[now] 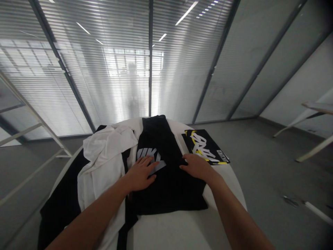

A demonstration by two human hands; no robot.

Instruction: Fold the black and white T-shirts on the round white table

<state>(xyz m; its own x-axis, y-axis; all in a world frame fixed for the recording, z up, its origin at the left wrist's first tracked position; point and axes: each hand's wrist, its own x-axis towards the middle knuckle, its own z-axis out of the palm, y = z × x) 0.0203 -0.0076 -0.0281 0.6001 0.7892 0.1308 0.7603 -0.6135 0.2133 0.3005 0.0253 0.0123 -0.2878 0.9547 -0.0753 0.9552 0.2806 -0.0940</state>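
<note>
A black garment [169,194] with large grey-white letters lies flat on a rounded white-covered table. My left hand [142,172] rests palm down on the lettering, its fingers spread. At the garment's right edge, my right hand [197,166] touches the cloth with thumb and forefinger apart; its other fingers are partly hidden. Just beyond the right hand lies a flat black item [208,146] with white and yellow graffiti-like print. A crumpled white garment [101,163] lies left of the black one, partly under my left forearm.
More black cloth [61,205] hangs over the left side of the white table [182,229]. A pale metal frame [39,118] stands at left. Glass partitions with blinds [177,76] rise behind. Another table [317,107] is at right, with small objects [291,201] on the grey floor.
</note>
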